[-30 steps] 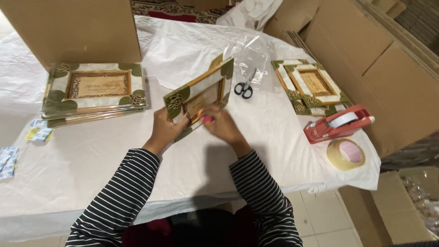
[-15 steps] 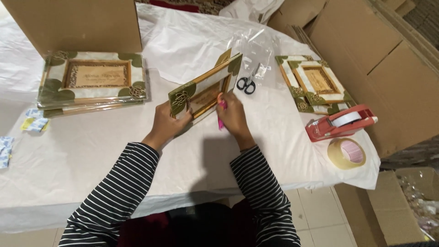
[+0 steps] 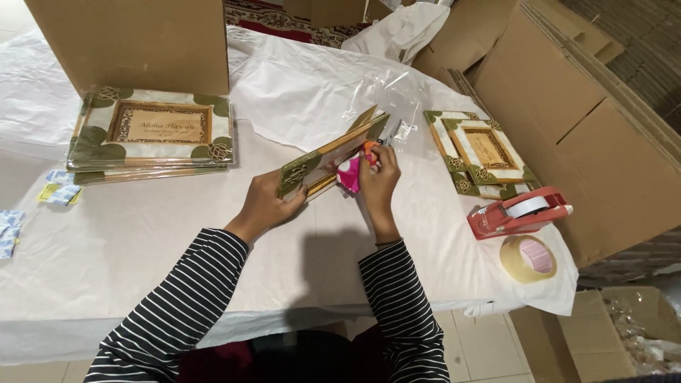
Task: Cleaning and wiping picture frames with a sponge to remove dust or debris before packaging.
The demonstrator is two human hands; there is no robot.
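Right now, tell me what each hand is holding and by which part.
The left hand grips the picture frame by its lower corner, tilted up on edge. The right hand pinches a small pink thing against the frame's underside.

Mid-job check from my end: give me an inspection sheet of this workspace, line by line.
Surface: table draped in white paper sheet, creased.
Job's things: green-and-gold decorated wooden picture frame, tilted on edge; small pink object against its back.
Clutter: stack of matching frames far left; second frame stack right; red tape dispenser; roll of clear tape; clear plastic wrap; small sachets at left edge.
Grippers: left hand grips the frame's lower end; right hand pinches the pink object.
Cables: nothing seen.
Surroundings: brown cardboard boxes right and behind; tiled floor.
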